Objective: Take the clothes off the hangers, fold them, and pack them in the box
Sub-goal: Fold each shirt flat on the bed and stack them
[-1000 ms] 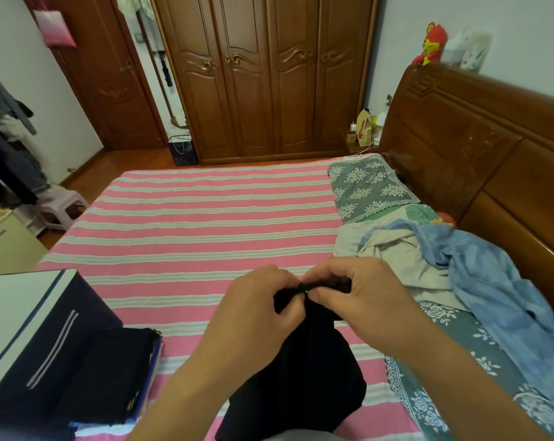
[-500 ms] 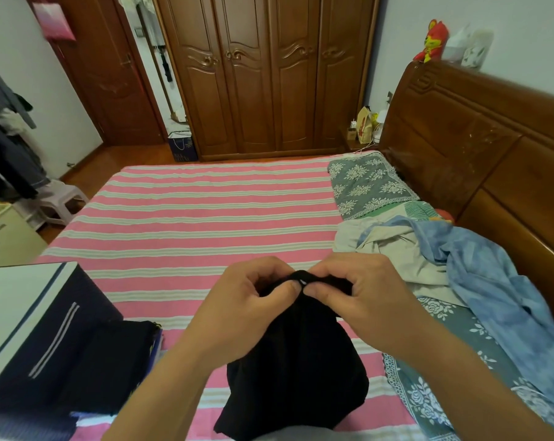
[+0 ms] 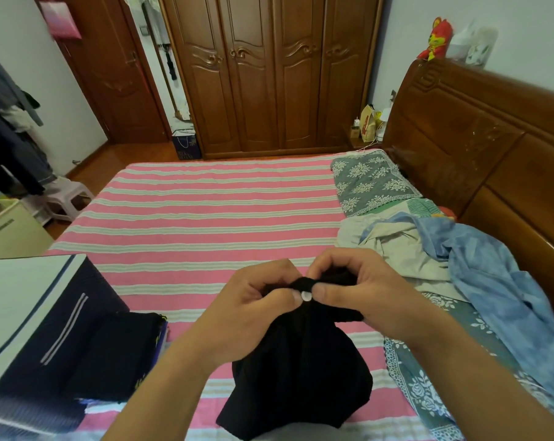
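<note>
Black cloth [image 3: 301,377]: it hangs in front of the person, over the near edge of the bed, bunched up at the top
White button [image 3: 306,295]: small and round, at the top of the black cloth, between the two thumbs
Left hand [image 3: 253,310]: fingers curled, pinching the top of the black cloth beside the button
Right hand [image 3: 361,291]: fingers curled, pinching the same top edge from the other side
Box [image 3: 46,316]: dark blue with pale lines, on the left, with dark folded clothes inside
Bed [image 3: 205,218]: pink and pale stripes
Pile of clothes [image 3: 454,265]: blue and beige, on the right by the wooden headboard [image 3: 492,148]
Wardrobe [image 3: 269,74]: brown wood, behind the bed
</note>
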